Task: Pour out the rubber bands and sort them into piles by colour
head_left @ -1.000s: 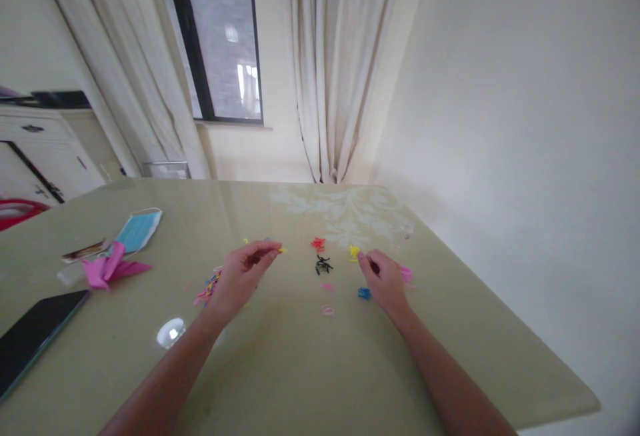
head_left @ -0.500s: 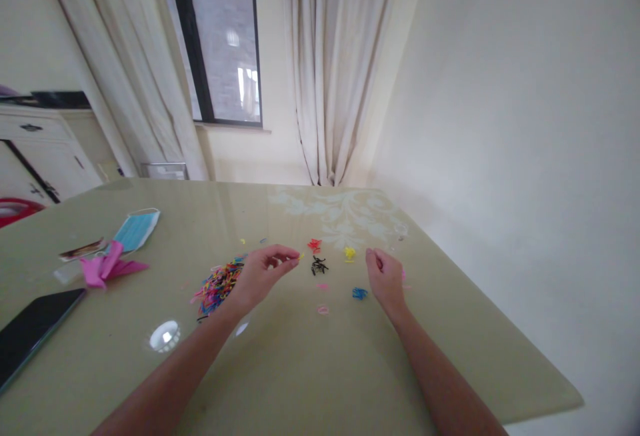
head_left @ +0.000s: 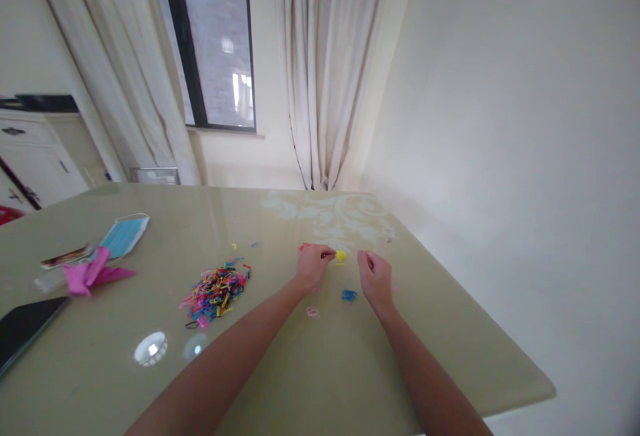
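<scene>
Shifted right, the left hand (head_left: 312, 267) (fingertips together) is just beside the yellow pile (head_left: 341, 257).

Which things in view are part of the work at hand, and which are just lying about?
In the work:
- mixed rubber-band pile
- yellow pile, at left hand
- blue pile
- red pile, partly hidden

Lying about:
- face mask
- pink folded item
- dark-screened device

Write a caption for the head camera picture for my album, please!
Left hand reaching beside the little yellow pile, right hand curled nearby, colourful rubber bands heaped on the left.
</scene>
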`<action>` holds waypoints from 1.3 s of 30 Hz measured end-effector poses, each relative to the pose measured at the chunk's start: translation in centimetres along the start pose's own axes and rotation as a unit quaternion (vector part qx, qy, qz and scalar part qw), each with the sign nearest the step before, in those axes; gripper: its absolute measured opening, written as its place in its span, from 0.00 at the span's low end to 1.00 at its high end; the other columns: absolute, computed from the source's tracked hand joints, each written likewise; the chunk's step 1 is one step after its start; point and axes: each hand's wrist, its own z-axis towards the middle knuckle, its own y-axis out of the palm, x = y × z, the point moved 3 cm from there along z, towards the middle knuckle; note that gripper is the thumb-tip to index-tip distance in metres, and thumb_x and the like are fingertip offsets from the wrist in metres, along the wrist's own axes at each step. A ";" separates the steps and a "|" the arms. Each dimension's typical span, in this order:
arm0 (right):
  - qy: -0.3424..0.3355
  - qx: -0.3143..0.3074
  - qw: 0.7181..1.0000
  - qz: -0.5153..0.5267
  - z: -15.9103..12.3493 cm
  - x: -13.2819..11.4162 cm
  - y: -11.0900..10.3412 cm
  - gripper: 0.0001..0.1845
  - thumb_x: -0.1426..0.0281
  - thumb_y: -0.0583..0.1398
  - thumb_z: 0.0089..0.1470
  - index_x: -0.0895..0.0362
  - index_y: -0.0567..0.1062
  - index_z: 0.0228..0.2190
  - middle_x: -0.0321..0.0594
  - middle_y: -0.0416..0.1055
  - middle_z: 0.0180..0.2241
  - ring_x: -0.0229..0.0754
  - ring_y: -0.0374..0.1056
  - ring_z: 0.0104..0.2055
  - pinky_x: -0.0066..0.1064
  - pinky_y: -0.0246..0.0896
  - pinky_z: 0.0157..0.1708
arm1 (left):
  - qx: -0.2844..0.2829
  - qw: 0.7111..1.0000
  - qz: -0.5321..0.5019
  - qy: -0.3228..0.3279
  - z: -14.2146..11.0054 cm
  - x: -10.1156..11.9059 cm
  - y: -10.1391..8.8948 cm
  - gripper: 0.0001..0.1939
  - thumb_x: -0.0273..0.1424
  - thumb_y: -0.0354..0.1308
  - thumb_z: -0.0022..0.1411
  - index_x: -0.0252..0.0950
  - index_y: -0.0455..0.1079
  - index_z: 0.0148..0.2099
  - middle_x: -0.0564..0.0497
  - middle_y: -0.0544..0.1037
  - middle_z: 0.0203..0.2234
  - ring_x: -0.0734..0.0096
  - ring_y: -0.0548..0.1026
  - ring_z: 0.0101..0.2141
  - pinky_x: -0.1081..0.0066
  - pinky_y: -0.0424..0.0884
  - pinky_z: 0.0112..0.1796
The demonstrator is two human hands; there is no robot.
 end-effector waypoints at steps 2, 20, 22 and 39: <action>0.000 -0.005 1.000 -0.004 0.0 0.1 0.1 0.23 0.59 0.52 0.62 0.51 0.52 0.19 0.29 0.47 0.17 0.36 0.48 0.21 0.31 0.40 0.23 | -0.010 1.000 0.020 0.002 -0.2 -0.1 0.4 0.14 0.29 0.58 0.67 0.40 0.84 0.48 0.43 0.87 0.44 0.58 0.83 0.46 0.60 0.74 0.50; -0.104 -0.378 0.910 -0.137 -1.2 -10.8 11.2 0.14 0.61 0.61 0.66 0.56 0.81 0.35 0.41 0.80 0.36 0.43 0.72 0.37 0.30 0.58 0.35 | 0.142 0.957 0.234 -0.099 -9.8 -10.6 -15.9 0.16 0.34 0.51 0.71 0.41 0.81 0.49 0.45 0.85 0.45 0.57 0.81 0.47 0.62 0.73 0.49; -0.104 -0.407 0.896 -0.143 -1.3 -12.4 13.8 0.12 0.61 0.62 0.65 0.54 0.83 0.36 0.42 0.82 0.38 0.45 0.75 0.40 0.30 0.61 0.37 | 0.145 0.949 0.248 -0.127 -9.8 -11.1 -16.5 0.16 0.33 0.51 0.71 0.42 0.80 0.50 0.45 0.85 0.45 0.56 0.81 0.47 0.63 0.74 0.47; -0.089 -0.464 0.866 -0.165 -2.8 -16.0 21.4 0.10 0.72 0.64 0.59 0.58 0.81 0.43 0.52 0.80 0.46 0.53 0.77 0.49 0.37 0.69 0.45 | 0.159 0.951 0.222 -0.142 -10.0 -11.1 -17.5 0.15 0.32 0.53 0.70 0.40 0.80 0.50 0.46 0.85 0.46 0.56 0.82 0.43 0.61 0.74 0.46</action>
